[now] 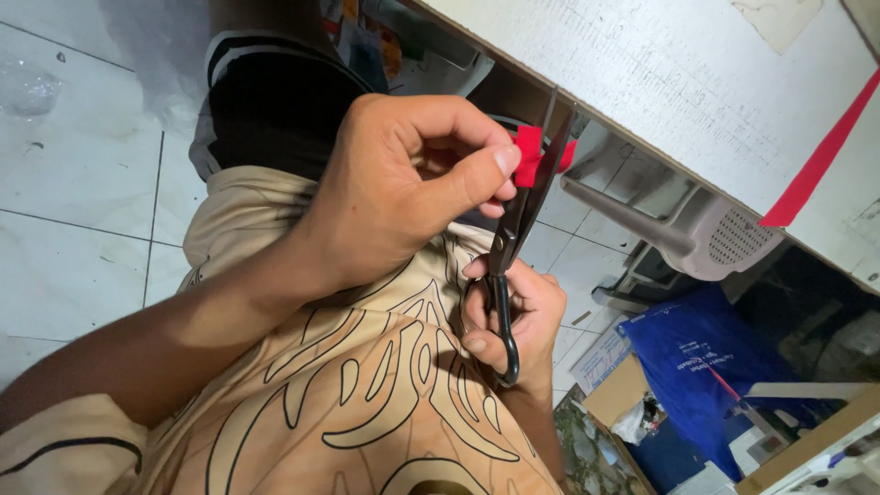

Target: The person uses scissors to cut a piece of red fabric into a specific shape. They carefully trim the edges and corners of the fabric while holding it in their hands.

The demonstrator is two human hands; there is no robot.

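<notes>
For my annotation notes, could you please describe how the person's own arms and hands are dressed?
Both hands, left hand and right hand, are bare: no gloves, rings or watch show. The forearms are uncovered. A beige sleeve with a dark line edges the left upper arm, matching the patterned shirt.

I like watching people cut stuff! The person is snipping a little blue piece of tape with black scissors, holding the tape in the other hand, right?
Almost. The piece of tape is red, not blue, as the head view shows. The rest holds: the black scissors are at the tape, worked by the right hand, while the left hand pinches the tape.
</notes>
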